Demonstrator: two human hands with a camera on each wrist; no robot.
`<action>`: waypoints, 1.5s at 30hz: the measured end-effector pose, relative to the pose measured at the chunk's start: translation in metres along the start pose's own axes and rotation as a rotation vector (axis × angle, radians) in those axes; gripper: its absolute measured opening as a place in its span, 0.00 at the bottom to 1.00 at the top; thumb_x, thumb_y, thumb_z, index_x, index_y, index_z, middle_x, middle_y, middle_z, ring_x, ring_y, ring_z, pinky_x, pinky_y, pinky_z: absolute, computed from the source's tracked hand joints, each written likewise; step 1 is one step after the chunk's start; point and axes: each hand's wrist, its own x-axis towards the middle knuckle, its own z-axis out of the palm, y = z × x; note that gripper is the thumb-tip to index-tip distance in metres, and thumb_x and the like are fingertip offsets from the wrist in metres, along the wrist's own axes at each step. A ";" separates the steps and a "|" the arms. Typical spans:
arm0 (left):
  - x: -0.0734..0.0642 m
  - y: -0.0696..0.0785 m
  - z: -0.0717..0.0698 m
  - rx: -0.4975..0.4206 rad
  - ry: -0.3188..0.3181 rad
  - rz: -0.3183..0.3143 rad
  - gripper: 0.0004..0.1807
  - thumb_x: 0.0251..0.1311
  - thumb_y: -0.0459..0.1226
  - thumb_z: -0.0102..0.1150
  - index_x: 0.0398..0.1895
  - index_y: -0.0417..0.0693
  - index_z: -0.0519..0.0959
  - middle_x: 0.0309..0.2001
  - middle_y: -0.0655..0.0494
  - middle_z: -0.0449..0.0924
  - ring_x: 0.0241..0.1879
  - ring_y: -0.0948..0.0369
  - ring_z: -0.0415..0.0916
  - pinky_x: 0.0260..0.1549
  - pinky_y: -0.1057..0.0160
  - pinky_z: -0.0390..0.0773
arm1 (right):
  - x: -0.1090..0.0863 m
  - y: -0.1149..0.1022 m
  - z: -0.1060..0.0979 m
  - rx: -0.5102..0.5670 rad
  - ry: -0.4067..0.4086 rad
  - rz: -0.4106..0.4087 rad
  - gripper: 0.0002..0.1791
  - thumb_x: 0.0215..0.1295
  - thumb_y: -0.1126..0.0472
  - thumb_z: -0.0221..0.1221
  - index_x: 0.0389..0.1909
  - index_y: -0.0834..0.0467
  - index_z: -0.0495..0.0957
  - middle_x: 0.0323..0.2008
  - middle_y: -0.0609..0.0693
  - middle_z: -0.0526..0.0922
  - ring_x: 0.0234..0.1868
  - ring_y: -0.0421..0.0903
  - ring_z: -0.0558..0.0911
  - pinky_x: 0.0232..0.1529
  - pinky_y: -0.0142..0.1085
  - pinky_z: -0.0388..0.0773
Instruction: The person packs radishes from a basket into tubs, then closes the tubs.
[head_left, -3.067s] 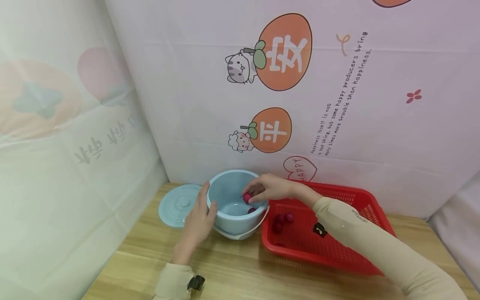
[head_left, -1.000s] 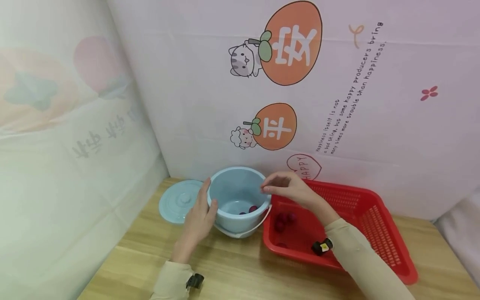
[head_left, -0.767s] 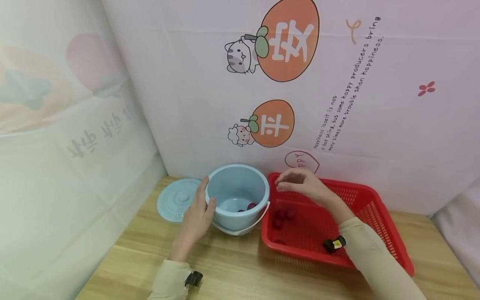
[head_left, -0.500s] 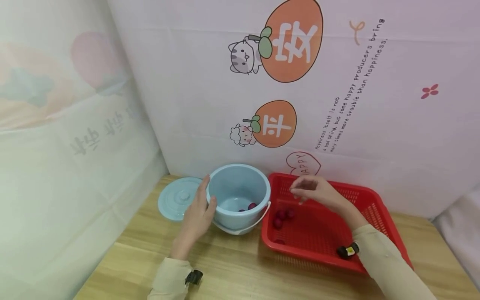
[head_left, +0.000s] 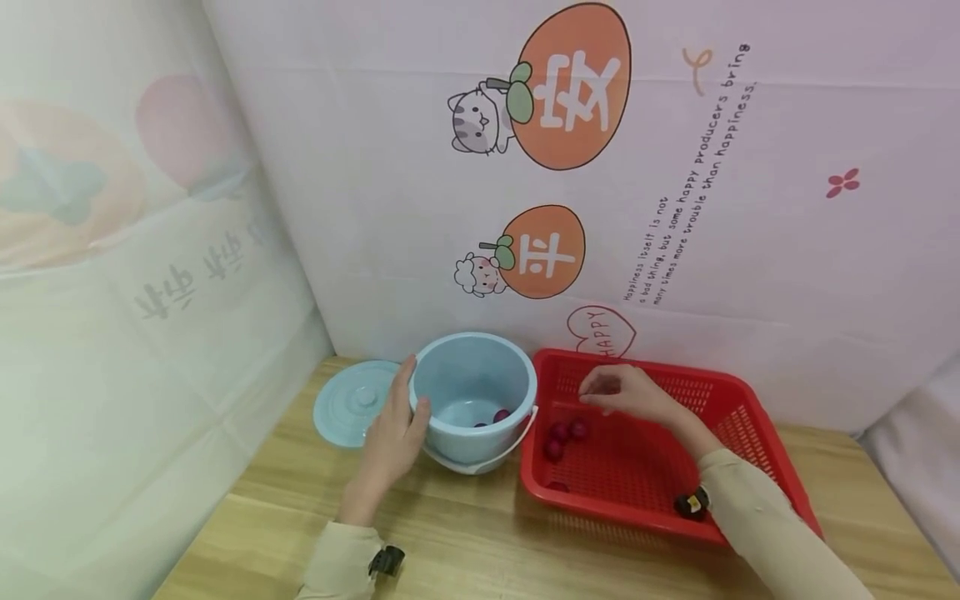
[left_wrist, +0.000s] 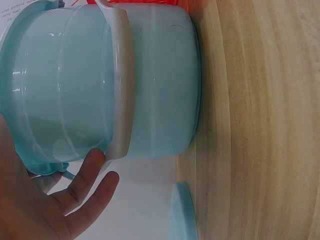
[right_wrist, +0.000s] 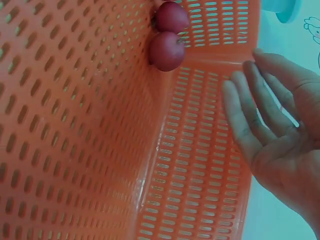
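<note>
Low in the centre of the head view, the bucket [head_left: 468, 448] stands upright on the table [head_left: 300, 517], with two red balls [head_left: 501, 415] visible inside, one mostly hidden. The left hand [head_left: 393, 437] has its fingers spread and fairly straight, touching the bucket's left side. Right of centre, the right hand [head_left: 628, 392] hangs over the basket [head_left: 622, 515], fingers loosely bent and holding nothing. Three other balls [head_left: 559, 431] bunch at the basket's left end; a fourth is partly hidden by the near rim.

A ball pinched off-centre would likely slip, being round, and scatter its neighbours. One released outside both rims could roll off across the table. The left hand's contact looks light, so a bump from the right could slide or tip the bucket.
</note>
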 end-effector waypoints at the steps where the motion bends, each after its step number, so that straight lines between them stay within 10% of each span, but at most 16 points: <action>1: 0.000 0.000 0.000 0.001 0.004 0.005 0.38 0.83 0.55 0.40 0.87 0.56 0.45 0.84 0.50 0.53 0.71 0.38 0.70 0.53 0.32 0.78 | 0.000 0.001 0.001 -0.026 -0.011 -0.004 0.12 0.71 0.59 0.69 0.49 0.62 0.85 0.45 0.54 0.88 0.44 0.57 0.87 0.39 0.49 0.88; 11: -0.001 0.000 0.000 0.005 0.008 -0.003 0.37 0.83 0.56 0.39 0.87 0.57 0.46 0.84 0.51 0.54 0.71 0.39 0.69 0.54 0.31 0.78 | 0.004 0.010 0.009 -0.195 -0.113 -0.056 0.19 0.67 0.58 0.72 0.56 0.59 0.85 0.53 0.55 0.87 0.49 0.52 0.86 0.49 0.41 0.86; 20: -0.001 0.001 -0.002 0.000 0.000 -0.007 0.38 0.83 0.56 0.38 0.88 0.57 0.45 0.84 0.50 0.53 0.72 0.39 0.69 0.55 0.32 0.78 | 0.003 0.014 0.012 -0.098 -0.312 0.047 0.22 0.68 0.63 0.69 0.62 0.61 0.82 0.52 0.55 0.87 0.50 0.53 0.86 0.47 0.42 0.87; 38: -0.001 0.001 0.000 -0.009 -0.023 -0.026 0.37 0.83 0.54 0.39 0.87 0.57 0.44 0.84 0.49 0.53 0.76 0.42 0.63 0.64 0.34 0.72 | -0.002 0.018 0.016 -0.131 -0.314 0.040 0.20 0.67 0.64 0.70 0.60 0.57 0.85 0.55 0.56 0.80 0.53 0.56 0.81 0.54 0.54 0.84; 45: -0.001 0.003 -0.001 0.007 -0.010 -0.022 0.37 0.83 0.52 0.40 0.87 0.56 0.45 0.83 0.49 0.54 0.74 0.40 0.65 0.61 0.33 0.75 | 0.000 0.018 0.016 -0.176 -0.275 -0.002 0.19 0.67 0.62 0.71 0.58 0.57 0.86 0.52 0.54 0.86 0.47 0.50 0.85 0.48 0.42 0.85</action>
